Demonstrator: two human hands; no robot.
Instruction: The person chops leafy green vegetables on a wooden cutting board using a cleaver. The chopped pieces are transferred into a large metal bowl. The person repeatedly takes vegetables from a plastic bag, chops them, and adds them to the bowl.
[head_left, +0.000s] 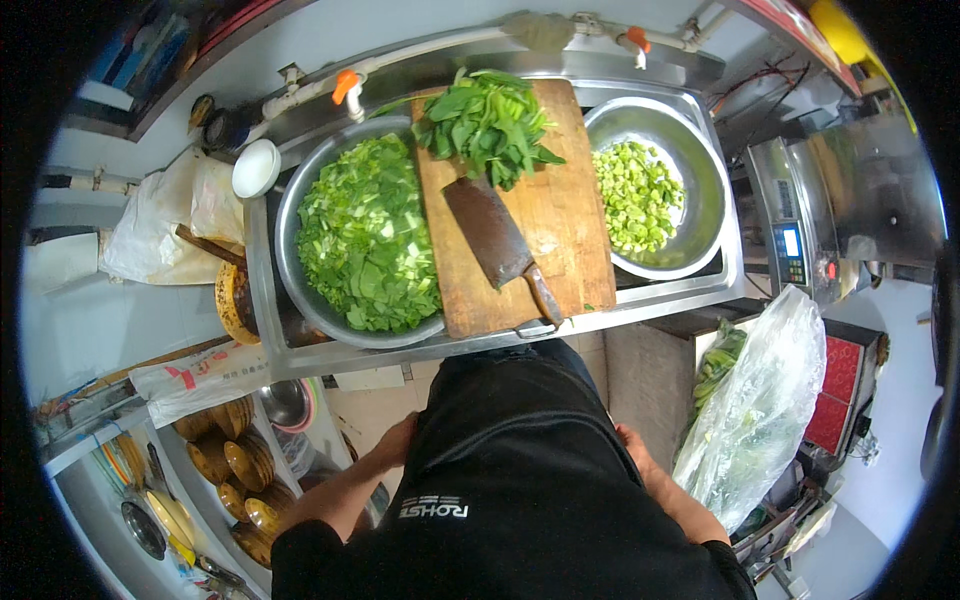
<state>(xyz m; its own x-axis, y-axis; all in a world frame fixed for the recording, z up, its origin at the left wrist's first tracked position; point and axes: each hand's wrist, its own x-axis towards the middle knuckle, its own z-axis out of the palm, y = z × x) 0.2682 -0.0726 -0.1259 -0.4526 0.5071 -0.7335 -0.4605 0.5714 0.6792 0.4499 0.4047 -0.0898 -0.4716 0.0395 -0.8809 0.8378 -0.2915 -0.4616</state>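
My left hand (397, 441) hangs at the left side of my black shirt, its fingers hidden behind the cloth. My right hand (631, 442) is at the shirt's right edge, mostly hidden too. Before me a wooden cutting board (562, 225) lies across a steel sink. On it rest a bunch of leafy greens (484, 124) and, just below, a cleaver (491, 229) with its wooden handle towards me. Left of the board a metal basin (289, 259) holds chopped greens (367, 247). A second steel basin (705, 187) at the right holds chopped pale-green stalks (637, 195).
Two orange-handled taps (346, 86) are on the wall pipe. A white bowl (255, 169) sits at the sink's left corner. Brown bowls (247, 465) fill a shelf at lower left. A digital scale (787, 225) and a clear plastic bag of greens (757, 420) are at the right.
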